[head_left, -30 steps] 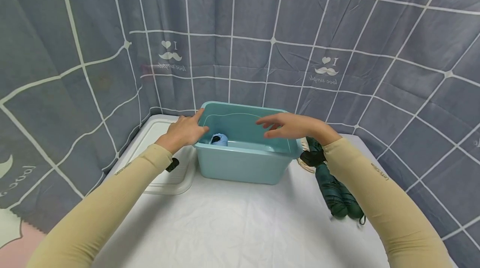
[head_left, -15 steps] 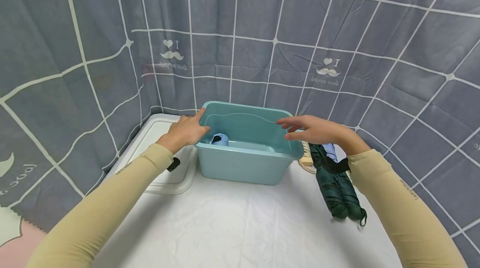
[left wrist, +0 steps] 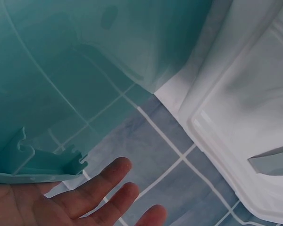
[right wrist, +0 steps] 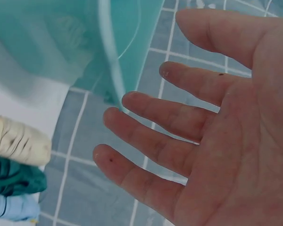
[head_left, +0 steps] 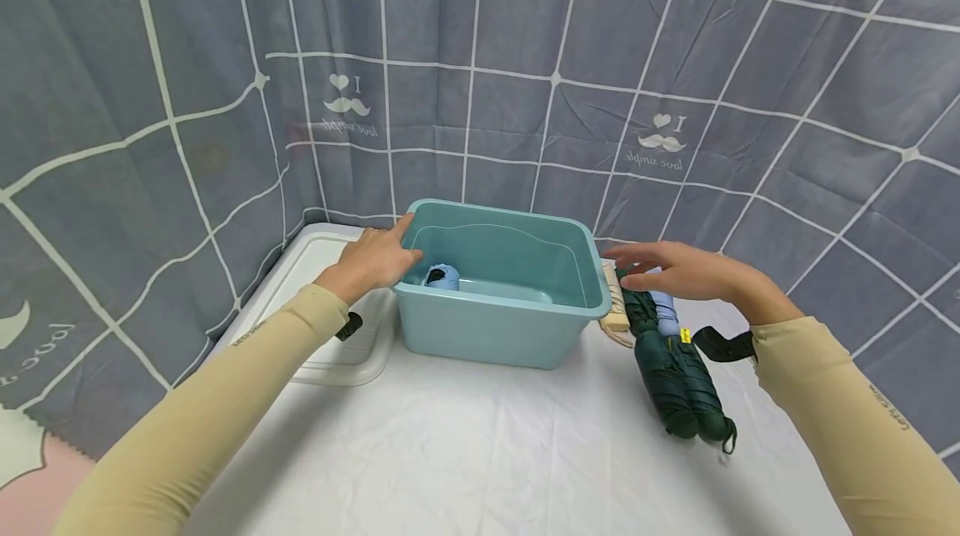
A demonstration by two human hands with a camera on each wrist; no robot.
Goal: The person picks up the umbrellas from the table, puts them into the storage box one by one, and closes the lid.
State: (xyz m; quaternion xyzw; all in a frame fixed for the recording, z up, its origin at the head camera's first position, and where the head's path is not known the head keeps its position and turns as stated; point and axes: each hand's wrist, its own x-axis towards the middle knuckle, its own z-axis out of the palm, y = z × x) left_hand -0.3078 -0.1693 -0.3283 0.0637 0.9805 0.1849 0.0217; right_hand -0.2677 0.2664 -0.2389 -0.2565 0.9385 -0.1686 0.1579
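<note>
My left hand (head_left: 371, 259) rests at the left rim of a teal plastic bin (head_left: 491, 328). In the left wrist view its fingers (left wrist: 111, 176) extend loosely outside the rim. A light-blue rolled bundle (head_left: 442, 277) with a black end lies inside the bin, at the left. My right hand (head_left: 678, 269) hovers beyond the bin's right side, fingers spread and palm bare in the right wrist view. Beneath and near it lie folded umbrellas: dark green ones (head_left: 667, 386), a light-blue one (head_left: 666, 313) partly hidden, and a cream one (head_left: 614, 311) against the bin.
A white lid (head_left: 337, 357) lies flat to the left of the bin on the white-covered table (head_left: 480, 444). Grey checked curtains (head_left: 517, 115) enclose the back and both sides.
My right hand has moved right, from over the bin's inside to past its right rim, uncovering more of the umbrellas. The left hand has stayed at the left rim.
</note>
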